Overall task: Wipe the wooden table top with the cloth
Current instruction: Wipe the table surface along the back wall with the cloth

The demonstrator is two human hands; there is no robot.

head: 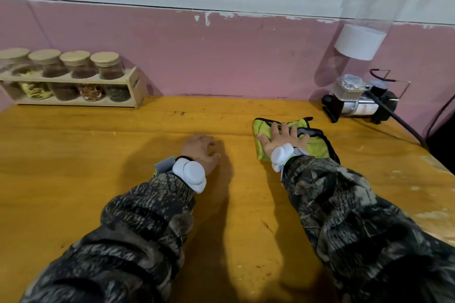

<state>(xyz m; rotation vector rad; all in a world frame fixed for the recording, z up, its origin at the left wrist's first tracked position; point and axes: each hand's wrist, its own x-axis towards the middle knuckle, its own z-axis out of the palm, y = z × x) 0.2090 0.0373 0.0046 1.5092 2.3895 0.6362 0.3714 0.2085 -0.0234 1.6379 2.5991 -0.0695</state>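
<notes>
We see a wooden table (98, 155) that fills the lower part of the view, with a pink and white wall (221, 56) behind it. The right hand (283, 138) lies flat on a green cloth (317, 147) with a dark border. Its fingers (293, 130) are spread wide and stretched out, pressing the cloth down; they do not grip it. The cloth rests on the table at about one o'clock from the middle of the view, partly folded, well apart from the table's right edge.

The left hand (202, 150) rests on the bare wood just at twelve o'clock from the centre, near the cloth but not touching it. Its fingers are curled under loosely, and it holds nothing. Both arms wear camouflage sleeves (138, 229), and each wrist carries a white device (189, 174).

At ten o'clock, against the wall, stands a wooden rack (133, 91) with glass jars (108, 66) closed by cork lids. At two o'clock, a small air pump (359, 103) sits near the wall, with a black cable (403, 125) running toward the right edge.
</notes>
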